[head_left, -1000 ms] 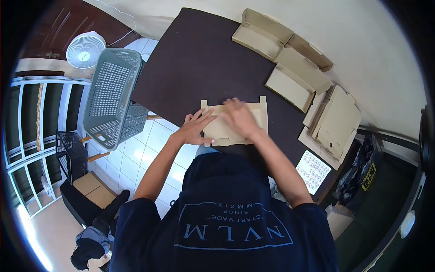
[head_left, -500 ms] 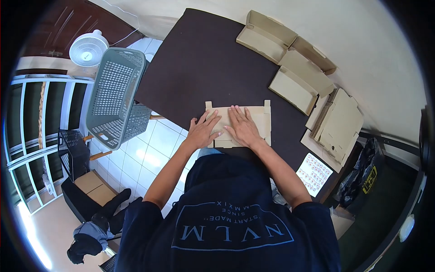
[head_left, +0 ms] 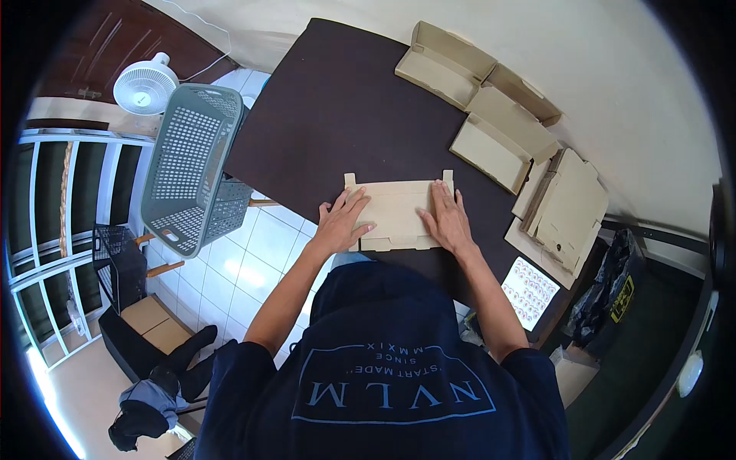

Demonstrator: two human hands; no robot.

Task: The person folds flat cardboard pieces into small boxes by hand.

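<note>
A flat, partly folded cardboard piece (head_left: 397,211) lies at the near edge of the dark table, with narrow tabs standing out at its far corners. My left hand (head_left: 343,221) rests on its left side, fingers spread. On its right side lies my right hand (head_left: 448,219), fingers apart and thumb pointing inward. Neither hand is wrapped around anything; both press flat on the cardboard.
Two open cardboard boxes (head_left: 491,157) (head_left: 445,67) stand at the table's far right. Beside them are stacked flat cardboards (head_left: 563,211) and a sticker sheet (head_left: 529,293). Grey baskets (head_left: 189,165), a fan (head_left: 146,86) and dark clothing (head_left: 146,414) are at left.
My right hand has slid to the right, from the middle of the cardboard to its right edge. My left hand has stayed nearly in place.
</note>
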